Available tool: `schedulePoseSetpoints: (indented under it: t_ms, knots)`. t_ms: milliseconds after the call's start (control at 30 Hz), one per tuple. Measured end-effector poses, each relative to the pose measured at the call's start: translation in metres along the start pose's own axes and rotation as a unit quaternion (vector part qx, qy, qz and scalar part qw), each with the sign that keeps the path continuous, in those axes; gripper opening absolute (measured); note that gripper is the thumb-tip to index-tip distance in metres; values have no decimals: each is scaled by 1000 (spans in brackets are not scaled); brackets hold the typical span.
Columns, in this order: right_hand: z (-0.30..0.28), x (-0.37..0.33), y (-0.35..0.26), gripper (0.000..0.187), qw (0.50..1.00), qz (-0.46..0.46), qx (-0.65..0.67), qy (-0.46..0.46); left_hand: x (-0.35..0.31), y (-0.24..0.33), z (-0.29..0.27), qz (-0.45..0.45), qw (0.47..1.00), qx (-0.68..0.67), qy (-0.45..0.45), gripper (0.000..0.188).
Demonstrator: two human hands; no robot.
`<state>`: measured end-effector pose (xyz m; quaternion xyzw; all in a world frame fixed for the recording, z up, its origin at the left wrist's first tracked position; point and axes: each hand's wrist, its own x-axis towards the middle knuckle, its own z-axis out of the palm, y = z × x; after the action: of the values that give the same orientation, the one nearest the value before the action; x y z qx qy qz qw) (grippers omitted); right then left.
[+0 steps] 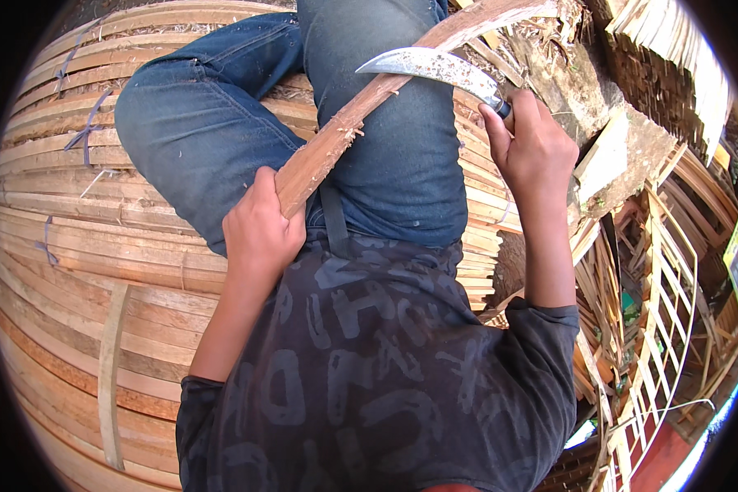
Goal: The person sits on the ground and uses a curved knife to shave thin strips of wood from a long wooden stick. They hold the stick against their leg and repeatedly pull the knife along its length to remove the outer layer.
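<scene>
While L hand grips near end of wood strip, R hand clasps handle of curved knife, w/ blade across strip, abv jeans.

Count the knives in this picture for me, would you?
1. The curved knife is in the right hand, its blade crossing over the wood that the left hand grips. Others could be hidden among the scraps at right.

Dark shirt with grey brushstroke lettering, short sleeves, faded blue jeans, dark strap
</scene>
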<state>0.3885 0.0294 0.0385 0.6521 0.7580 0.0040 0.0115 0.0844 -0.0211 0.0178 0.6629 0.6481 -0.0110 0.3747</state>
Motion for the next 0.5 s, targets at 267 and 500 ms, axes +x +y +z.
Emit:
schedulePoseSetpoints:
  t_ms: [267,500]
  knots:
    - [-14,11,32,35,997,79,-16,17,4,4,-2,-4,1000,5,-6,23]
    - [-17,-4,-20,39,993,38,78,-79,3,13,-3,-25,999,-5,-27,34]
